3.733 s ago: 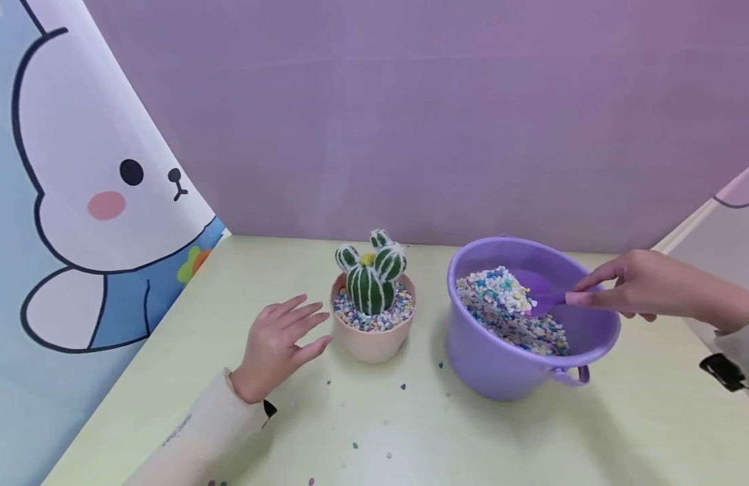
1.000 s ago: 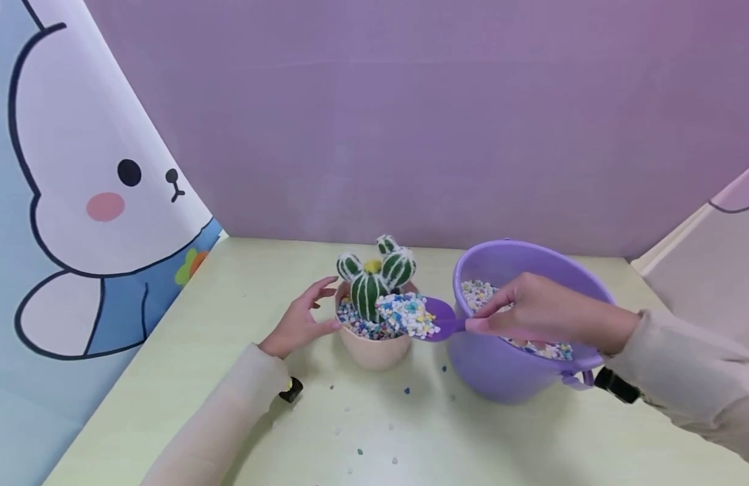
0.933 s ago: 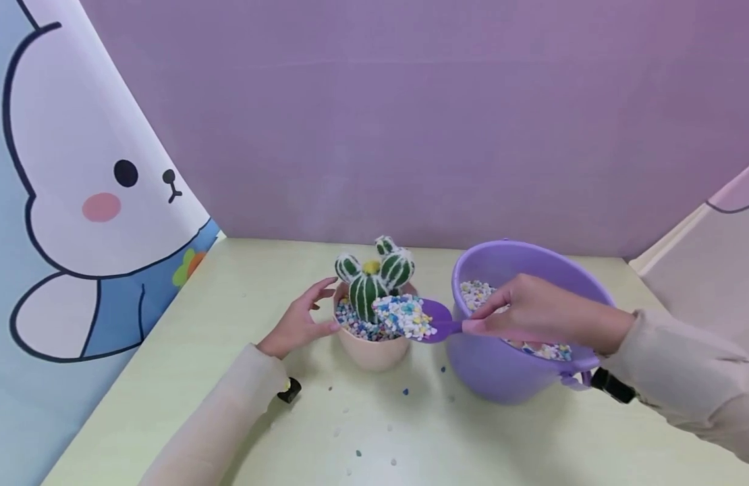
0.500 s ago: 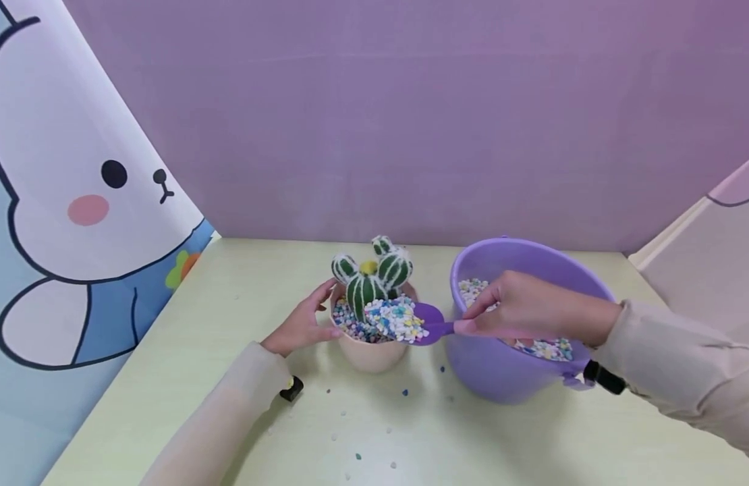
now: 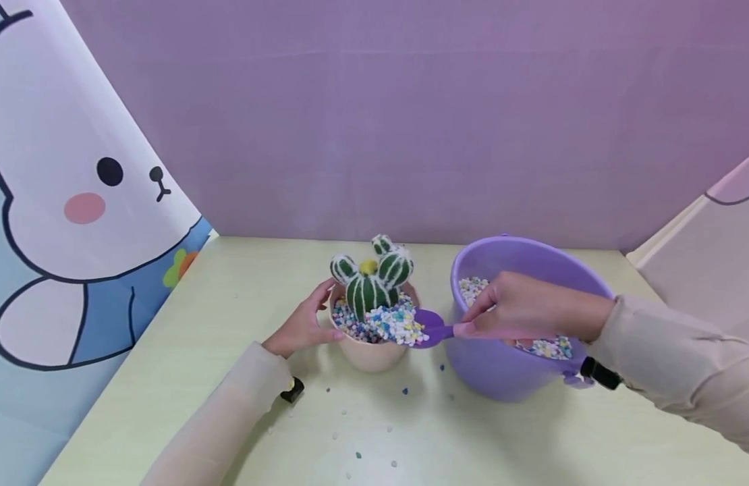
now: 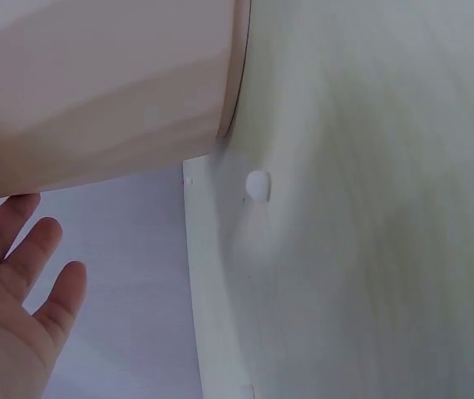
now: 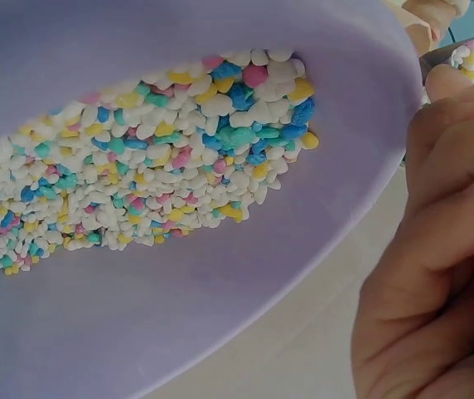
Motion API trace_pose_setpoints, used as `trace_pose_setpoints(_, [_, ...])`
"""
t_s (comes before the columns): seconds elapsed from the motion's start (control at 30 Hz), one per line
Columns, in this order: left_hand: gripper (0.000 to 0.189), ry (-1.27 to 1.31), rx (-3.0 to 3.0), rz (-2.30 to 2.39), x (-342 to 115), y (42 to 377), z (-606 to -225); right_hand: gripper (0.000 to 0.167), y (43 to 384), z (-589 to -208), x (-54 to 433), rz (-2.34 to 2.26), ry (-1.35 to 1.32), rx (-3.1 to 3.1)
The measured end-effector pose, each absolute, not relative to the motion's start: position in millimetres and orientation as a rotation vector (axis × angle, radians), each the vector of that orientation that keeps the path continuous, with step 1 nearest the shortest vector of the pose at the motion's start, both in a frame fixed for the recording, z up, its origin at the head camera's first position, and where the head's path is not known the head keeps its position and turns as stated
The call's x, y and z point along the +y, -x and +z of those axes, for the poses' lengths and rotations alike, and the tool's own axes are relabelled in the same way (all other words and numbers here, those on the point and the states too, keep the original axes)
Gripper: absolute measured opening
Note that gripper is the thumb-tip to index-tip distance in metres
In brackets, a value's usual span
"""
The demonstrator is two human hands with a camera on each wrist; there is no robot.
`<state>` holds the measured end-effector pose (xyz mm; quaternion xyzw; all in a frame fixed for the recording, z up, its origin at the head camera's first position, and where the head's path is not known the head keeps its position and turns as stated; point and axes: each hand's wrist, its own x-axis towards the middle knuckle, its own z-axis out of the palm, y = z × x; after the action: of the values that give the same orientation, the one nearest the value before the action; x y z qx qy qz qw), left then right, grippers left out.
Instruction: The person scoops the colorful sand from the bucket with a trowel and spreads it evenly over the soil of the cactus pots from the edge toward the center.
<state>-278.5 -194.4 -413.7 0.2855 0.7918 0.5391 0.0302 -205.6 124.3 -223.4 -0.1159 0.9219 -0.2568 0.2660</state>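
Note:
My right hand (image 5: 508, 307) pinches the handle of a small purple scoop (image 5: 432, 329) between thumb and fingers. Small coloured pebbles (image 5: 395, 320) heap on the scoop, its front end over the near-right rim of a peach flowerpot (image 5: 371, 356). In the pot stands a green-and-white striped cactus (image 5: 367, 290) with a yellow tip, set in pebbles. My left hand (image 5: 301, 327) rests against the pot's left side, thumb toward the front, index finger near the rim. In the left wrist view the other fingers (image 6: 58, 299) are fairly straight, one tip touching the pot wall (image 6: 137, 125).
A purple bucket (image 5: 492, 371), part full of coloured pebbles (image 7: 162, 158), stands right of the pot, under my right wrist. Several loose pebbles (image 5: 405, 391) lie scattered on the pale yellow table (image 5: 472, 445). A purple wall (image 5: 374, 135) rises behind.
My right hand has brought the loaded scoop from the bucket leftward to the pot; in the last second it has lowered slightly. The left hand has moved in against the pot.

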Motion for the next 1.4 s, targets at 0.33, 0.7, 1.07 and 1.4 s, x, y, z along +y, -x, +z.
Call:
trace_pose_setpoints(0.33, [0.117,-0.833,2.448,1.675,-197.7,271.3,-412.1,0.017,209.7,-223.1,118.3,-0.641,0.403,2.455])
trace_pose_setpoints(0.7, [0.105,-0.892,2.446,1.695,-197.7,268.3,-413.2,0.023,214.0,-224.4,114.9,-0.618,0.437,2.409])
trace_pose_setpoints(1.07, [0.103,-0.916,2.465,1.685,-196.9,266.9,-414.0,0.021,216.1,-222.2,111.0,-0.591,0.38,2.357])
trace_pose_setpoints(1.4, [0.105,-0.957,2.479,1.684,-195.9,267.8,-413.4,0.021,221.3,-218.8,109.2,-0.569,0.384,2.312])
